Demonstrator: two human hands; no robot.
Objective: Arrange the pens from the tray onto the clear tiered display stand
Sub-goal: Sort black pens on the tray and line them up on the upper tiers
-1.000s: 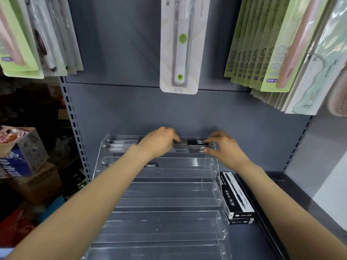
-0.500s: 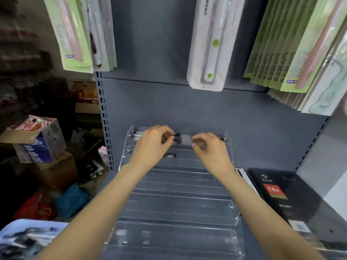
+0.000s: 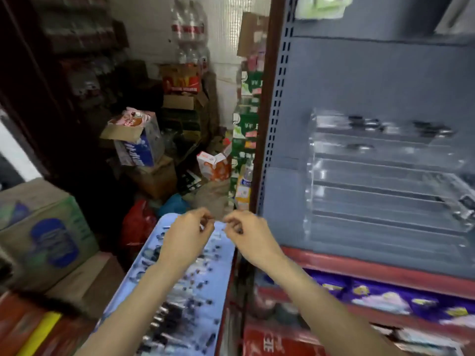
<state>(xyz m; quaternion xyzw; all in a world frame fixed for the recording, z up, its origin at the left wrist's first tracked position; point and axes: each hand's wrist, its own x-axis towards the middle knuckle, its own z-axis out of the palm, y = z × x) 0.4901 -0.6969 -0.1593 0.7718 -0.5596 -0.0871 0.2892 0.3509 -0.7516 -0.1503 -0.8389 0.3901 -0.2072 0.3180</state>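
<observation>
A light blue tray (image 3: 223,268) sits low in the middle with several dark-capped pens (image 3: 180,307) scattered in it. My left hand (image 3: 186,238) and my right hand (image 3: 248,236) hover side by side over the tray's far end. Their fingers are loosely curled and I see nothing held in them; the view is blurred. The clear tiered display stand (image 3: 385,191) stands on the grey shelf to the right, apart from both hands. A few pens (image 3: 372,123) lie on its top tier and one pen (image 3: 359,147) on the second tier.
A red shelf edge (image 3: 372,268) runs under the stand, with purple packets (image 3: 385,299) below it. Cardboard boxes (image 3: 43,235) stand at the left. More cartons and bags (image 3: 144,147) pile up behind the tray.
Both hands have left the stand's top tier and dropped down and left to the tray. The view has swung left, so the stand now sits at the right.
</observation>
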